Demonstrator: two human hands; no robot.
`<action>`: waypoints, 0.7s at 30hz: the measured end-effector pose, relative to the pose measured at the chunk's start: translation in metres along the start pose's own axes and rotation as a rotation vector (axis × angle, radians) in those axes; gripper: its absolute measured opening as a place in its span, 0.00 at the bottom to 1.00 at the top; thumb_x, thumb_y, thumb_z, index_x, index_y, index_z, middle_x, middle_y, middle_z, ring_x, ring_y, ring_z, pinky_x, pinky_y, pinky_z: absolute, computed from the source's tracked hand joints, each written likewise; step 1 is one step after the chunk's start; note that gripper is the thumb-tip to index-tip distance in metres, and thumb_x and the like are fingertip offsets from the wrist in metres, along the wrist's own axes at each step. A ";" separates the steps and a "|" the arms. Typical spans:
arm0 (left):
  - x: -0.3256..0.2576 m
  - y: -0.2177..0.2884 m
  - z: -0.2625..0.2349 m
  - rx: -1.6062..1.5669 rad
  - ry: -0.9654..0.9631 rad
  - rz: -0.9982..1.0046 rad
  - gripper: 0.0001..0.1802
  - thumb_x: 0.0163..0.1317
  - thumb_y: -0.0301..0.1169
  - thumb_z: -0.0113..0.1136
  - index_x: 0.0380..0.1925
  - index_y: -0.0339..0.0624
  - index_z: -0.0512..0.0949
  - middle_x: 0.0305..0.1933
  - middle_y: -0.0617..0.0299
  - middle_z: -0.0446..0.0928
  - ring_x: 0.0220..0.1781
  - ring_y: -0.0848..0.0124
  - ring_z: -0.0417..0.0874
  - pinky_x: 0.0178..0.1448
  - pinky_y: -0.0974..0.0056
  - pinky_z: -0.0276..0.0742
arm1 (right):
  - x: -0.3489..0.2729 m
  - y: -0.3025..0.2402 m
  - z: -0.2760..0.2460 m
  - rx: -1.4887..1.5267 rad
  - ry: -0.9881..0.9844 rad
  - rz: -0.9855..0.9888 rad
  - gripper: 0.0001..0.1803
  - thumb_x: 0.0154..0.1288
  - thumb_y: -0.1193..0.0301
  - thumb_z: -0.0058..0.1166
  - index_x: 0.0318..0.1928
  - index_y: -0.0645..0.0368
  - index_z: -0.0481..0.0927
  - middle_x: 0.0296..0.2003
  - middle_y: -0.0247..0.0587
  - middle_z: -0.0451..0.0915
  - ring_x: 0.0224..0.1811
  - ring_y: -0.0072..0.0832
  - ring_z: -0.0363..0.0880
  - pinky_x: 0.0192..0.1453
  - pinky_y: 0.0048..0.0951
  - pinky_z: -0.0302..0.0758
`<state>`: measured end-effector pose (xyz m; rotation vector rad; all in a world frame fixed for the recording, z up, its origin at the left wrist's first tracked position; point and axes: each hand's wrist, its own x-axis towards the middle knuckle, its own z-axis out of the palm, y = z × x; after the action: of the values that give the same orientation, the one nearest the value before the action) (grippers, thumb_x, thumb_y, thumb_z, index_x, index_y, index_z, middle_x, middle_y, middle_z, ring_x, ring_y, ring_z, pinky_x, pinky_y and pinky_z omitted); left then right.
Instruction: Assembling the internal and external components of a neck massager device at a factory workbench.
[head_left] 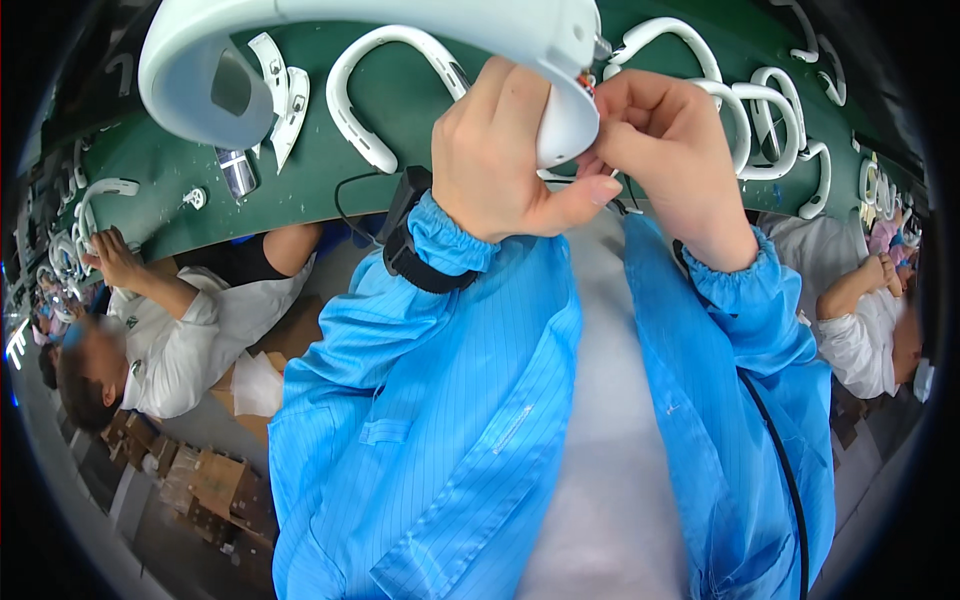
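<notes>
A large white curved neck-fan housing point(182, 72) arches close to the camera, above the green table. My left hand point(500, 150) is wrapped around its right-hand end, the thumb stretched out toward the right. Small red and orange wires or parts point(586, 84) show at the edge of that end. There my right hand point(665, 140) has its fingers pinched together against the housing; what lies between the fingertips is hidden. Below the hands, a thin dark cable end shows near my blue sleeves.
Another white U-shaped housing point(345, 80) lies left of my hands, with white curved covers point(290, 115) and a dark shiny piece point(238, 173) beside it. Several white loops point(785, 130) lie to the right on the green table point(300, 190). Co-workers point(175, 350) sit on both sides.
</notes>
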<state>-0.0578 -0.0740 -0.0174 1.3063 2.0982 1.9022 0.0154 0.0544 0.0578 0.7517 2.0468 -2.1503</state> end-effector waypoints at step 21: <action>-0.004 -0.003 -0.008 -0.103 -0.022 -0.047 0.38 0.45 0.56 0.61 0.42 0.31 0.72 0.31 0.49 0.74 0.26 0.55 0.78 0.27 0.61 0.75 | -0.001 -0.001 -0.001 0.138 -0.107 0.048 0.10 0.54 0.76 0.53 0.34 0.72 0.77 0.26 0.45 0.80 0.28 0.25 0.80 0.33 0.24 0.77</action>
<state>-0.0604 -0.0827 -0.0198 1.2403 1.9741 1.9394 0.0165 0.0551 0.0589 0.6769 1.8263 -2.2702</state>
